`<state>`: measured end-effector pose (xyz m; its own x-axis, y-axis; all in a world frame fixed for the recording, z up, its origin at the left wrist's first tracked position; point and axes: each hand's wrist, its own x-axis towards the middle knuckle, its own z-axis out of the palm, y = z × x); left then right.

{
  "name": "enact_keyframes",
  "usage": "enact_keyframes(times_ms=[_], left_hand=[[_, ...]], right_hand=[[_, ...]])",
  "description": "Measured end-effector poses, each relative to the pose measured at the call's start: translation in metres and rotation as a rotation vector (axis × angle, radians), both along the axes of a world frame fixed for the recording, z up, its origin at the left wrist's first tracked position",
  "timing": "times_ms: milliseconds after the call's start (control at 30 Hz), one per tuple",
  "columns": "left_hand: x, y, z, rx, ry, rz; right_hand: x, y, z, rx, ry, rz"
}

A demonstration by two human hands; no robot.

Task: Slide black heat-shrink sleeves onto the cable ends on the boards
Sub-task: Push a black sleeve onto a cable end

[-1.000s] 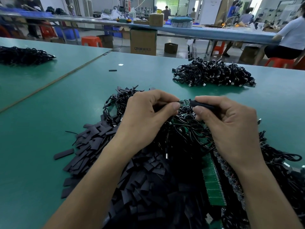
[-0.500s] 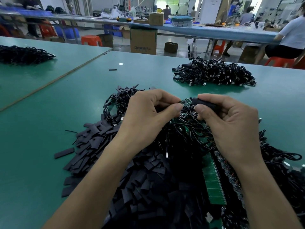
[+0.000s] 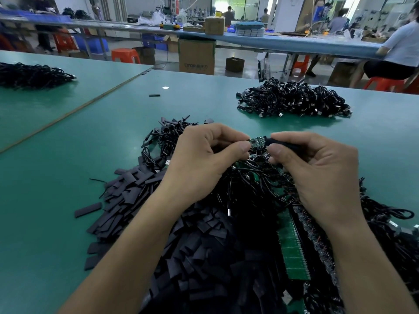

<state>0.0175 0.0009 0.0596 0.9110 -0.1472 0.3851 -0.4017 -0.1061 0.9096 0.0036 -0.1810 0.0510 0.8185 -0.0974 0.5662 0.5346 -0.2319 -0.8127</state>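
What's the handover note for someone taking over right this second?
Left hand: pinches a small green board by its left end.
Right hand: pinches a black sleeve at the board's right end.
Done: the sleeve is brought up to the board, whose face is mostly uncovered.
Left: slide this sleeve home, then repeat.
Loose sleeves are heaped front-left on the green table. The board strip and tangled cables lie right of that heap.
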Motion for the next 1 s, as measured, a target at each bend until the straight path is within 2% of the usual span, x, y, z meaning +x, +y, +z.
enact_keyframes(times_ms=[600,1000], left_hand=[[-0.001,-0.0024,-0.0009,-0.03,-0.009,0.007],[0.0008,0.004,0.0002,0.063,-0.021,-0.017]], right_hand=[[-0.0007,0.0037,0.0006,0.018,-0.038,-0.025],[-0.0019,0.0052,-0.0004,-0.009,-0.037,-0.04]])
